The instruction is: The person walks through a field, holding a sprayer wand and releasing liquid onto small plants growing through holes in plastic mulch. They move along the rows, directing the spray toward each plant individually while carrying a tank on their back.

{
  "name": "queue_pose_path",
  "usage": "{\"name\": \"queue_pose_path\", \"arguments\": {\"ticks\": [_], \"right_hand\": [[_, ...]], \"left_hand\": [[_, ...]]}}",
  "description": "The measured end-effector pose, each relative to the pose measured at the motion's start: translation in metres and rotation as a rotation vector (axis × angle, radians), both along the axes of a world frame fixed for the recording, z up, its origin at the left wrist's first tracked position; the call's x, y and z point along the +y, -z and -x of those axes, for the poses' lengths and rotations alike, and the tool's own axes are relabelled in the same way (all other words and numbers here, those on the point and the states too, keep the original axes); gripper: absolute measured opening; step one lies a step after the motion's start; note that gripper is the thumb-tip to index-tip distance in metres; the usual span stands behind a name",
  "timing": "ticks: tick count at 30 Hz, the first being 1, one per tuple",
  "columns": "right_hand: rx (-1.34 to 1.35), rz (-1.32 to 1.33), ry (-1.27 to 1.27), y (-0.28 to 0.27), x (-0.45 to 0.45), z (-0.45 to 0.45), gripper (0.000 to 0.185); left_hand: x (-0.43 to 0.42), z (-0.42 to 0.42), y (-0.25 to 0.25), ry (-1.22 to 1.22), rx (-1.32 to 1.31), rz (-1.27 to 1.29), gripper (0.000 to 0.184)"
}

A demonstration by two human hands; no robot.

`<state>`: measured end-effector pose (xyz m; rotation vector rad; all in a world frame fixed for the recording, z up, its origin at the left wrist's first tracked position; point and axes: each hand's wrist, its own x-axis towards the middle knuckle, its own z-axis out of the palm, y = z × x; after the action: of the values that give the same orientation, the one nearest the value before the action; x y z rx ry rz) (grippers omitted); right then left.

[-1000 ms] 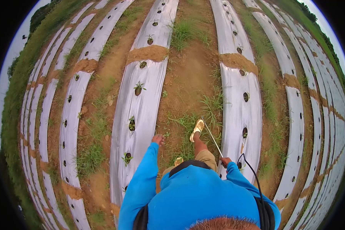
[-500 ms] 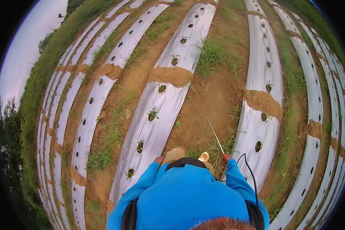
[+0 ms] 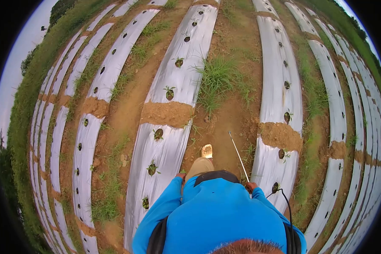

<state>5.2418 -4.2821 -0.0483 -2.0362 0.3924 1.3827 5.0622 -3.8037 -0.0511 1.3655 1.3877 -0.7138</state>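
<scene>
My right hand [image 3: 251, 187] is closed around a sprayer wand [image 3: 238, 156], a thin pale rod slanting forward and left over the bare soil. From that hand a black hose [image 3: 288, 207] loops back along my right side. Low at my left side, by the thigh, my left hand [image 3: 181, 175] shows only in small part; its fingers are hidden. It is nearest to the plastic-covered bed [image 3: 131, 186], where small green plants [image 3: 152, 169] grow from round holes. To the right, another covered bed [image 3: 279, 169] lies close to the wand.
Soil bands [image 3: 167, 114] cross the silver plastic sheets at intervals. A large grass tuft [image 3: 218, 78] grows in the path ahead, between the two nearest beds. More covered rows [image 3: 326, 186] run off on both sides. My shoe [image 3: 207, 151] is on the path soil.
I have stepped forward: the soil bands and plants are lower in view, and a different foot leads. The wand, still in my right hand, now points over bare soil further along the path.
</scene>
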Motion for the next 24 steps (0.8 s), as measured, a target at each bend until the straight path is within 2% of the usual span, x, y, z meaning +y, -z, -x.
{"name": "queue_pose_path", "arguments": {"ticks": [1,2,3,4,6,7,8,9,11,13,14,16,17,18,20,21,22,24], "right_hand": [[-0.118,-0.128,-0.078,-0.006,0.004,-0.012,0.028],[-0.251,-0.256,-0.161,-0.014,0.01,-0.038,0.028],[-0.203,-0.246,-0.16,-0.047,0.03,-0.064,0.028],[-0.205,-0.237,-0.141,-0.063,0.041,-0.089,0.028],[0.083,0.087,0.227,-0.076,0.068,-0.128,0.029],[0.025,0.089,0.286,-0.047,0.061,-0.146,0.031],[0.048,0.112,0.296,-0.074,0.08,-0.172,0.032],[0.024,0.089,0.321,-0.076,0.091,-0.195,0.032],[0.0,0.068,0.363,-0.079,0.108,-0.243,0.032],[0.042,0.034,0.278,-0.055,0.119,-0.297,0.031],[0.038,0.029,0.284,-0.026,0.119,-0.323,0.031],[-0.217,-0.176,-0.117,0.04,0.119,-0.368,0.032],[-0.044,0.044,-0.001,-0.008,0.157,-0.408,0.037],[-0.038,0.022,-0.006,0.003,0.174,-0.431,0.037],[-0.051,0.044,-0.088,0.065,0.193,-0.489,0.045],[-0.01,-0.001,0.033,0.022,0.212,-0.532,0.038],[0.216,0.001,0.242,0.021,0.23,-0.568,0.035],[0.223,-0.033,0.147,-0.013,0.254,-0.649,0.037]], "left_hand": [[0.016,-0.024,0.0,0.018,0.0,0.015,0.028],[0.037,-0.057,0.016,0.303,-0.191,0.006,0.027],[0.053,-0.091,0.025,0.588,-0.382,-0.007,0.026],[0.062,-0.126,0.007,0.606,-0.385,0.003,0.026],[0.086,-0.21,-0.052,-0.065,-0.273,0.188,0.026],[0.104,-0.246,-0.058,-0.048,-0.268,0.184,0.026],[0.12,-0.279,-0.058,-0.077,-0.342,0.198,0.027],[0.133,-0.31,-0.056,-0.105,-0.416,0.215,0.028],[0.159,-0.366,-0.045,-0.082,-0.404,0.184,0.028],[0.183,-0.415,-0.028,-0.058,-0.384,0.177,0.028],[0.191,-0.435,-0.021,-0.087,-0.32,0.183,0.026],[0.196,-0.473,-0.017,-0.111,-0.22,0.169,0.023],[0.198,-0.479,-0.017,-0.104,-0.171,0.148,0.022],[0.201,-0.476,-0.012,-0.107,-0.166,0.126,0.022],[0.209,-0.51,-0.001,-0.108,0.032,0.279,0.016],[0.197,-0.525,-0.036,-0.101,0.062,0.213,0.023],[0.198,-0.555,-0.039,-0.094,0.05,0.19,0.023],[0.211,-0.581,-0.049,0.622,-0.205,-0.087,0.023]]}}
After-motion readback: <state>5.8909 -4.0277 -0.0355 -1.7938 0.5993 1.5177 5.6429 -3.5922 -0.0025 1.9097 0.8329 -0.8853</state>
